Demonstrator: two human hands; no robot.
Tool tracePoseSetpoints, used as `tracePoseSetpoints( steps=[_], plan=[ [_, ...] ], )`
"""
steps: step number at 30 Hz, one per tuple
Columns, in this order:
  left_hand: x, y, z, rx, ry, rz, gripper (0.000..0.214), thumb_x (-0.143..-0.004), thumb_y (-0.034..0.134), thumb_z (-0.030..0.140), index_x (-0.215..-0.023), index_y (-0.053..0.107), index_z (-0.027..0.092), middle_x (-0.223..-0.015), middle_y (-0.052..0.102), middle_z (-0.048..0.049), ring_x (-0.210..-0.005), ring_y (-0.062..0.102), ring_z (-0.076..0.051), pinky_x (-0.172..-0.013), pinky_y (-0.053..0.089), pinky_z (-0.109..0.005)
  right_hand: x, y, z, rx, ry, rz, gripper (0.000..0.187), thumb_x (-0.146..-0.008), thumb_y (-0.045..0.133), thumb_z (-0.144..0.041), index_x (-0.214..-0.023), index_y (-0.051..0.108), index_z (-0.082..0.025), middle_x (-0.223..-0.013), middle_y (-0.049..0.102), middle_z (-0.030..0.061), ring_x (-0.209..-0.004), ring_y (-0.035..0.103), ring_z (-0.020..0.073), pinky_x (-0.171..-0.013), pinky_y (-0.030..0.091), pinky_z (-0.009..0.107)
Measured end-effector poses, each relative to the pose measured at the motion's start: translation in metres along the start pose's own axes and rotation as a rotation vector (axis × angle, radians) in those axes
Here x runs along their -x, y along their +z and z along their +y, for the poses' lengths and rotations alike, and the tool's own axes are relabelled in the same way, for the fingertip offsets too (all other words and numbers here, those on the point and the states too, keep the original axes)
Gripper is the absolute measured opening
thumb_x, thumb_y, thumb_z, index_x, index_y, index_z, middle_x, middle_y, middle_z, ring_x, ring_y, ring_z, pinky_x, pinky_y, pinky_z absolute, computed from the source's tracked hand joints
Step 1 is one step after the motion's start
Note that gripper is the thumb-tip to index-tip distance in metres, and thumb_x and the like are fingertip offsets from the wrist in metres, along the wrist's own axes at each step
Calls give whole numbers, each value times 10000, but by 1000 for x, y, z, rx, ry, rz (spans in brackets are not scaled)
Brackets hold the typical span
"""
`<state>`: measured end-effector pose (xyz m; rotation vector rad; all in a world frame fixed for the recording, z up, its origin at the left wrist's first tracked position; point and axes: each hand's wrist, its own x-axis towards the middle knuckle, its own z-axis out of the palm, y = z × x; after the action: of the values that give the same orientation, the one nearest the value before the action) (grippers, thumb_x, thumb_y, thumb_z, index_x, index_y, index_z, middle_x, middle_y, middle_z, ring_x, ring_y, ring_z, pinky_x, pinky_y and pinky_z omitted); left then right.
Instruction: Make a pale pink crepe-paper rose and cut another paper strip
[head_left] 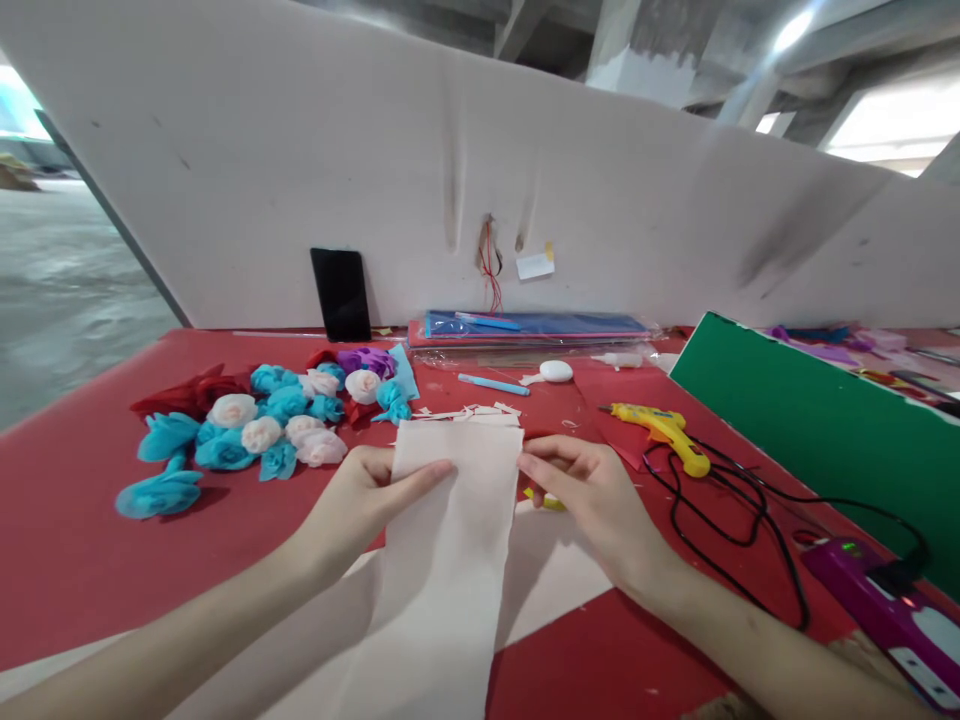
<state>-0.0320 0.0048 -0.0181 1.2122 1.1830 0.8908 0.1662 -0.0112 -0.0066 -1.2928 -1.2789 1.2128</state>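
Observation:
A long strip of pale pinkish-white paper point(450, 560) hangs between my hands, its top edge held up and its lower end running out of view toward me. My left hand point(375, 490) grips its left edge, with the thumb flat on the front and the fingers behind. At the upper right corner, my right hand point(574, 485) pinches the edge between thumb and fingers. More pale paper point(555, 565) lies on the table beneath. A small yellow object point(551, 502) shows partly behind my right hand; its kind is hidden.
Blue, pink, red and purple paper flowers point(285, 405) are heaped at left. A yellow glue gun point(664, 430) with a black cable lies right, near a purple power strip point(877, 610) and green board point(817, 430). A phone point(341, 295) leans on the white partition point(262, 180).

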Motion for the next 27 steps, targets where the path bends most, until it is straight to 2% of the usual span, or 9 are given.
tracePoseSetpoints(
  steps=[5, 8, 11, 15, 17, 19, 21, 24, 27],
  plan=[
    [0, -3, 2, 29, -2, -126, 276, -635, 776, 434, -557, 716, 177, -630, 733, -43, -578, 662, -191, -504, 504, -221, 4, 0, -5, -20, -32, 45, 109, -698, 699, -308, -679, 694, -201, -562, 574, -36, -523, 502, 93, -540, 459, 230],
    [2, -3, 2, 63, -11, -221, 335, -582, 805, 465, -752, 757, 180, -757, 766, -68, -682, 705, -240, -569, 552, -254, 5, 0, -5, -37, -35, 43, 121, -692, 704, -318, -671, 690, -200, -595, 591, -28, -517, 484, 91, -526, 446, 236],
    [1, -2, 0, 84, -21, -241, 359, -643, 784, 451, -894, 746, 198, -858, 775, -65, -771, 719, -245, -615, 568, -249, 4, 0, -2, -61, -25, 20, 146, -684, 714, -337, -676, 678, -196, -622, 594, -23, -524, 479, 91, -529, 444, 239],
    [-2, 0, -1, 102, -31, -208, 312, -683, 762, 442, -842, 740, 175, -806, 778, -70, -699, 723, -235, -570, 569, -244, 1, 2, 0, -121, 27, -65, 288, -685, 713, -434, -849, 659, -203, -794, 650, 2, -663, 579, 113, -645, 485, 253],
    [-2, 0, 2, 119, -24, -162, 325, -688, 756, 444, -859, 731, 169, -823, 778, -79, -720, 727, -247, -591, 582, -261, 1, 3, -1, -153, 91, -171, 450, -637, 748, -468, -989, 636, -211, -935, 674, 28, -785, 634, 145, -734, 504, 284],
    [-1, 0, 8, 133, -16, -109, 324, -713, 732, 443, -893, 717, 175, -843, 777, -80, -731, 729, -253, -617, 596, -287, 3, 5, -2, -164, 183, -300, 543, -573, 804, -439, -1034, 639, -203, -983, 690, 50, -841, 660, 177, -772, 513, 312],
    [-1, 0, 14, 131, -17, -59, 290, -752, 692, 426, -893, 703, 173, -823, 774, -84, -692, 728, -252, -606, 603, -309, 6, 7, -1, -154, 283, -401, 477, -565, 823, -393, -964, 679, -175, -922, 713, 60, -818, 674, 188, -765, 515, 318],
    [-6, -1, 16, 83, -9, -3, 229, -790, 648, 376, -833, 686, 154, -793, 766, -104, -655, 721, -250, -580, 600, -319, 9, 7, 9, -139, 383, -469, 367, -568, 820, -380, -826, 708, -145, -779, 718, 48, -718, 669, 170, -717, 505, 303],
    [-17, -9, 8, -9, 71, 49, 229, -818, 610, 357, -893, 668, 148, -892, 753, -123, -793, 717, -281, -674, 602, -368, 10, 5, 23, -134, 413, -474, 337, -551, 819, -349, -792, 709, -141, -702, 701, 21, -653, 644, 143, -673, 488, 273]
  ],
)
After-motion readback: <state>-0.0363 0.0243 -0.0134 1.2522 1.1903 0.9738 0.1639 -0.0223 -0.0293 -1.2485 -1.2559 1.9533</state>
